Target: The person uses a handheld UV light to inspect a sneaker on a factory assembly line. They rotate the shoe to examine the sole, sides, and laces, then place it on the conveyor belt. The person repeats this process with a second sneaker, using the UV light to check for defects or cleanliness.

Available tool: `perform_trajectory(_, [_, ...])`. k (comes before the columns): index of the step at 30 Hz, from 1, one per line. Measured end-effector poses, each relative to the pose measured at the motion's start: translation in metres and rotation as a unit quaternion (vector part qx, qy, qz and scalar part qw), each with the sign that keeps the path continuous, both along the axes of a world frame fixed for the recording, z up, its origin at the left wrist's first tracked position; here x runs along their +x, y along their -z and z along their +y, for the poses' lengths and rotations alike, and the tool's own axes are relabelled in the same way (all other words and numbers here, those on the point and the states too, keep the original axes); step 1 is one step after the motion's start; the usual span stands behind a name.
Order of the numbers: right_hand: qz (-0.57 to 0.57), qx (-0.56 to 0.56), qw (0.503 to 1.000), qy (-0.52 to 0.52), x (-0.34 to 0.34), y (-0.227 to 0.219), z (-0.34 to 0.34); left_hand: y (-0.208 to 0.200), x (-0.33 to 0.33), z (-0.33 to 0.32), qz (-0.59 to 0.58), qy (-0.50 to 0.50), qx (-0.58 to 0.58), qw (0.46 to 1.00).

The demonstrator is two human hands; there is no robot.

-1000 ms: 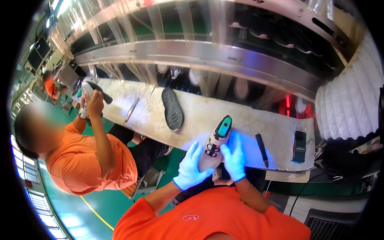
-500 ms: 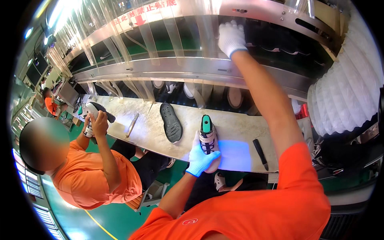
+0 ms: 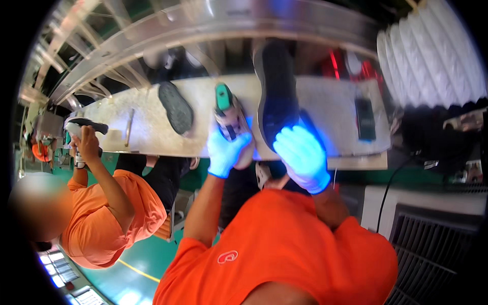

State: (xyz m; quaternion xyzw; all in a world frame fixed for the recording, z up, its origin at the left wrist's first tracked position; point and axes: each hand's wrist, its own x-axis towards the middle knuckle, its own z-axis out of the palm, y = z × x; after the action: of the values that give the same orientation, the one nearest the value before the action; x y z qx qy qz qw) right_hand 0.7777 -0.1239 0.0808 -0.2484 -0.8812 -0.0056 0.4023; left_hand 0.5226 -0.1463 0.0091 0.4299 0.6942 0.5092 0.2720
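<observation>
My left hand [image 3: 226, 153], in a white glove lit blue, is closed round the heel end of a light shoe upper [image 3: 235, 120] with dark straps. A last with a green top [image 3: 222, 96] fills the upper. In my right hand [image 3: 303, 156], also gloved and blue-lit, is the near end of a long dark shoe sole [image 3: 278, 86], raised over the workbench to the right of the upper. Part of the sole's near end is covered by the fingers. Another dark sole [image 3: 176, 109] lies on the bench left of the upper.
A pale workbench [image 3: 315, 96] runs across, below a metal conveyor frame [image 3: 168, 30] with clear hanging strips. A dark bar-like object [image 3: 365, 120] lies at the right, a thin tool [image 3: 129, 125] at the left. A co-worker [image 3: 109, 211] holds a shoe. A white ribbed duct [image 3: 429, 56] hangs far right.
My right hand has come back from the conveyor, now holding a dark sole over the bench. The left hand still grips the shoe upper. The whole view has shifted.
</observation>
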Motion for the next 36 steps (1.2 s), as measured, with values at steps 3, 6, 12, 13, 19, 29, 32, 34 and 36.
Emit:
perform_trajectory(3, [-0.061,-0.145,0.987,0.023,0.033,0.07,-0.042,-0.002,-0.01,0.0,0.006,0.031,-0.042,0.999])
perform_trajectory(6, [-0.035,-0.15,0.988,0.028,0.038,0.069,-0.056,0.002,-0.019,-0.008,-0.048,0.039,-0.03,0.998])
perform_trajectory(12, [0.008,-0.218,0.973,0.077,0.046,0.088,-0.042,-0.01,0.01,-0.039,-0.039,0.056,-0.008,0.998])
perform_trajectory(13, [0.013,-0.219,0.972,0.078,0.045,0.094,-0.042,-0.006,0.012,-0.05,0.031,0.035,-0.004,0.999])
perform_trajectory(19, [0.051,-0.22,0.968,0.114,0.042,0.118,-0.047,0.024,0.013,-0.125,0.325,0.145,0.097,0.93])
perform_trajectory(29, [0.095,-0.14,0.984,0.057,0.038,0.069,-0.033,-0.066,-0.019,-0.047,0.433,0.244,0.252,0.83])
perform_trajectory(32, [0.185,-0.206,0.961,0.014,0.039,-0.017,-0.051,-0.144,0.0,-0.033,0.231,0.208,0.138,0.941])
perform_trajectory(34, [0.285,-0.337,0.897,-0.016,0.042,-0.043,-0.066,-0.16,0.01,-0.028,0.196,0.224,0.094,0.95])
perform_trajectory(36, [0.239,-0.377,0.894,-0.043,0.048,-0.055,-0.06,-0.16,0.029,-0.027,0.128,0.24,0.073,0.96])
